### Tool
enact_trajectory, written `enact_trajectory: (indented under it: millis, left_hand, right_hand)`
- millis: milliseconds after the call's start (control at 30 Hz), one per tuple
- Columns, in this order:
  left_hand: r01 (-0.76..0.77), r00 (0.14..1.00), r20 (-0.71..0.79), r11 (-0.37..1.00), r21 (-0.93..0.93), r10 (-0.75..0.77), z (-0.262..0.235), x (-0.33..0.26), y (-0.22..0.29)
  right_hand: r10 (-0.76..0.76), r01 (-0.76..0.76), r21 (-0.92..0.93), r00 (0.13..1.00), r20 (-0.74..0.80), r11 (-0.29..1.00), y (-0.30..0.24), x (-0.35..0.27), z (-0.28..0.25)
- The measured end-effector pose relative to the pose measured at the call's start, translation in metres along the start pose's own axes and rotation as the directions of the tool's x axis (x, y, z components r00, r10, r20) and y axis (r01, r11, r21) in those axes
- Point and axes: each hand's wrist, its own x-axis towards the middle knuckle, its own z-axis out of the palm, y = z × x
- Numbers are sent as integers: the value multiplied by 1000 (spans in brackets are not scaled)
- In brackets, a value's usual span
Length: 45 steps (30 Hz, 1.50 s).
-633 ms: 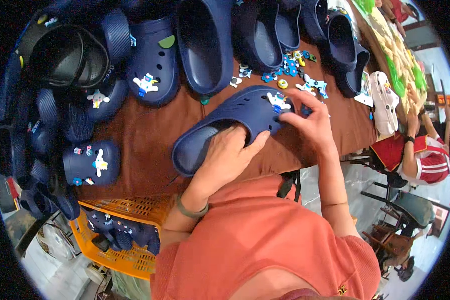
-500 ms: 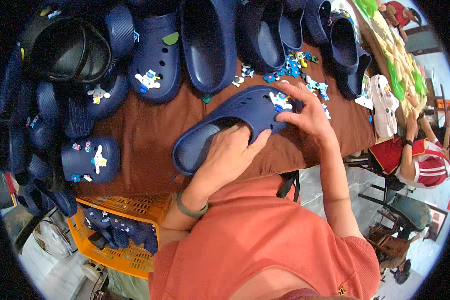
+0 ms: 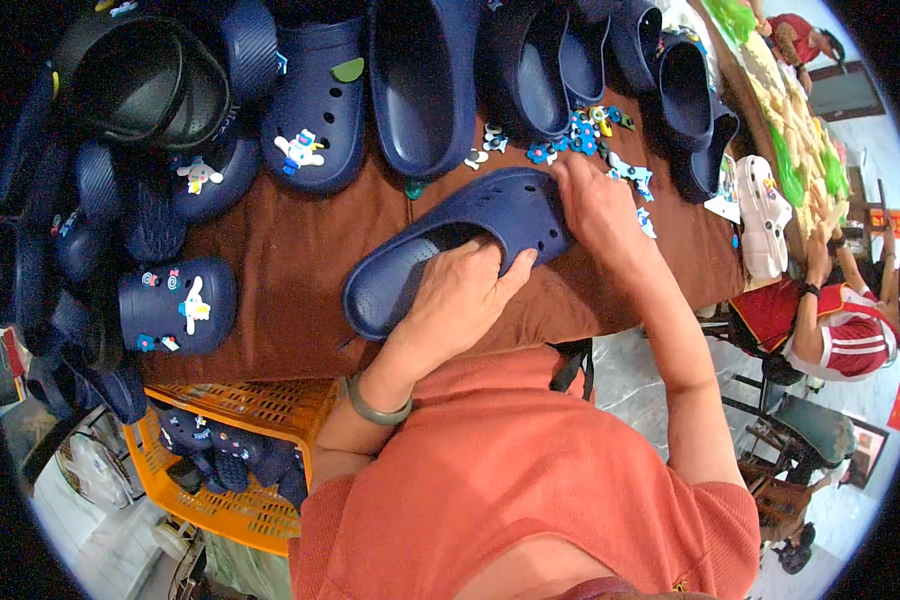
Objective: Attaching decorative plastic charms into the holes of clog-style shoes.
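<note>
While navy clogs (image 3: 525, 205) crowd brown cloth (image 3: 290, 260), pale floor (image 3: 625, 375) shows

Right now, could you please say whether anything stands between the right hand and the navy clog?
Nothing visible does: the right hand is at the toe of the navy clog, and the loose charms lie beyond. Whether the hand hides something small, I cannot tell.
</note>
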Motion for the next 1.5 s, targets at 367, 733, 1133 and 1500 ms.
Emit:
enact_trajectory:
  millis: [367,733,1133,1500]
  left_hand:
    - [-47,998,-36,997,-53,46,3,-2,-2]
    - [95,992,82,995,-10,-94,-4,0,5]
    - [57,998,24,998,-15,-57,0,-1,3]
    - [-34,999,-40,999,-20,33,-1,-1,5]
  right_hand:
    - [536,-418,883,806,251,215,44,-20,36]
    - [533,-242,970,825,190,29,46,-24,21]
    - [199,34,477,881,-429,878,13,-32,7]
    - [-55,91,123,962,-266,988,-17,-45,-19]
